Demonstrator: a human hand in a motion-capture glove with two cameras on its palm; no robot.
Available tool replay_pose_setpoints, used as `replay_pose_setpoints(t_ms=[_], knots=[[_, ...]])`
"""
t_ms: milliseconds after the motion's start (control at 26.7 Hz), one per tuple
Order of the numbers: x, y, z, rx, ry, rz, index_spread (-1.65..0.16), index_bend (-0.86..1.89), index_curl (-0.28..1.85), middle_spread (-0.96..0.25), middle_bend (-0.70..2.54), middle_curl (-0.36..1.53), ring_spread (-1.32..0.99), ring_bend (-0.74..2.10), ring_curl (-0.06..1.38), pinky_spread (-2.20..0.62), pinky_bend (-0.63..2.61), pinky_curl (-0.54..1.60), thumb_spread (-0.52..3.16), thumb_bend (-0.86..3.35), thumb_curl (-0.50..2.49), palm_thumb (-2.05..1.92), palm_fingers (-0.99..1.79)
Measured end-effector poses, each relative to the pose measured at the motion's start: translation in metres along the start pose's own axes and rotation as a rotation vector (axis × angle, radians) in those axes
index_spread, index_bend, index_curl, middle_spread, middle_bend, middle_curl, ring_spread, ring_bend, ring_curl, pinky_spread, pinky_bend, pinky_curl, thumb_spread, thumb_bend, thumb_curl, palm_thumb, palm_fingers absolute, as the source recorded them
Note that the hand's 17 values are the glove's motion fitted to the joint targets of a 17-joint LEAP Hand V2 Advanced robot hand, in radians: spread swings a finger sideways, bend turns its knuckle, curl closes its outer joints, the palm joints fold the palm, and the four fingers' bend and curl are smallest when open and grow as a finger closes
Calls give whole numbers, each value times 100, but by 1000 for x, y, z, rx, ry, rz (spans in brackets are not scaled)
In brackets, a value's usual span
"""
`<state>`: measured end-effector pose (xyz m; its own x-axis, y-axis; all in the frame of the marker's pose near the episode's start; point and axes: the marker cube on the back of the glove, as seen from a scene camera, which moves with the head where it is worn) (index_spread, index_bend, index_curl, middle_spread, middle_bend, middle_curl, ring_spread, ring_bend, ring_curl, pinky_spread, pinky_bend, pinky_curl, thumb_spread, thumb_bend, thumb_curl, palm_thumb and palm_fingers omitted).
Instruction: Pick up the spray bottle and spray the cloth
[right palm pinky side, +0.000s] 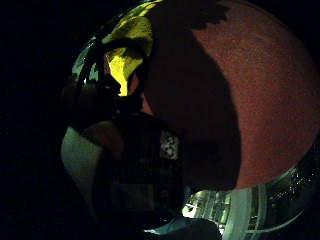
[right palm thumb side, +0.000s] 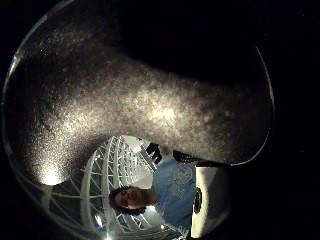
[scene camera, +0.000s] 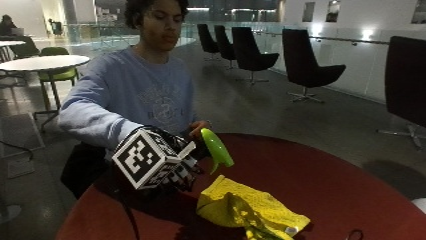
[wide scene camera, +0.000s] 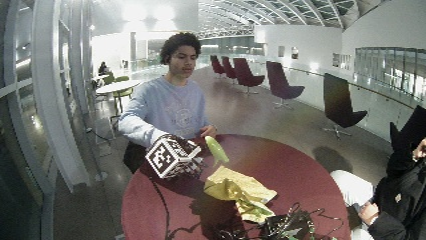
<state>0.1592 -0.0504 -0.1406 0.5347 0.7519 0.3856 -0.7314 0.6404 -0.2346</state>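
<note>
In the outside view my gloved right hand (scene camera: 174, 172) grips the spray bottle just above the round red table (scene camera: 319, 175). Its green spray head (scene camera: 216, 147) sticks up out of the hand, and the hand hides the bottle's body. The nozzle tilts down toward a crumpled yellow mesh cloth (scene camera: 256, 207), which lies on the table right beside the hand. The wide outside view shows the same bottle (wide scene camera: 217, 149) and cloth (wide scene camera: 238, 190). The little finger side palm view shows the yellow cloth (right palm pinky side: 131, 45) on the red tabletop (right palm pinky side: 270, 100). My bare left hand (scene camera: 198, 126) is behind the spray head.
Cables and dark gear (wide scene camera: 286, 227) lie at the table's near edge, beyond the cloth. A small white object (scene camera: 291, 230) sits at the cloth's corner. Another person (wide scene camera: 393, 200) sits at the table's right side. Dark chairs (scene camera: 306, 62) stand far behind.
</note>
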Motion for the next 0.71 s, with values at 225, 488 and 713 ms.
replay_pose_setpoints(t_ms=[225,488,713], knots=[[0,-2,3,-6,9,8,-21,14,42,-6,29,46,0,37,39,24,20,36,79,-3,63,90,111],[-3,-1,5,0,-3,-5,-21,15,42,-6,29,47,0,37,39,24,20,36,80,-3,64,90,111],[-20,3,10,92,-64,-128,-21,15,42,-6,29,47,0,37,39,24,20,36,81,-2,64,90,111]])
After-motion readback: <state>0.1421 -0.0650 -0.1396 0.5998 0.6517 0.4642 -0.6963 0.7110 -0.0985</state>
